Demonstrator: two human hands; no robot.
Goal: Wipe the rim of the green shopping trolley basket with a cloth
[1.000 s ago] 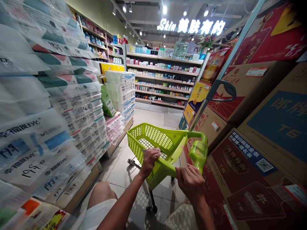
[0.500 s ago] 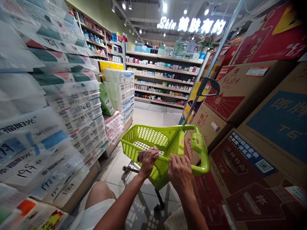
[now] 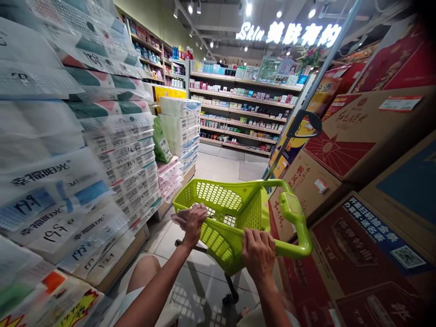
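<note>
A lime-green shopping cart (image 3: 221,247) with a perforated basket stands in front of me, turned so its handlebar is to the right. My right hand (image 3: 259,247) is closed over the near rim, close to the handlebar. At the same rim, further left, my left hand (image 3: 193,227) is closed on a greyish-pink cloth (image 3: 180,217). Motion smears the cloth and the fingertips, so whether they touch the rim I cannot tell. Through the basket's holes the tiled floor shows; no goods are visible inside.
Stacked tissue packs (image 3: 129,163) line the left side on a low wooden platform. Cardboard boxes (image 3: 361,131) rise close on the right. A grey pole handle (image 3: 304,125) stands behind the cart. Shelves of small cosmetics (image 3: 238,109) cross the far end of the tiled aisle (image 3: 221,165).
My left hand has slid left along the near rim with the cloth. The right hand has stayed on the rim, and the view has turned slightly left.
</note>
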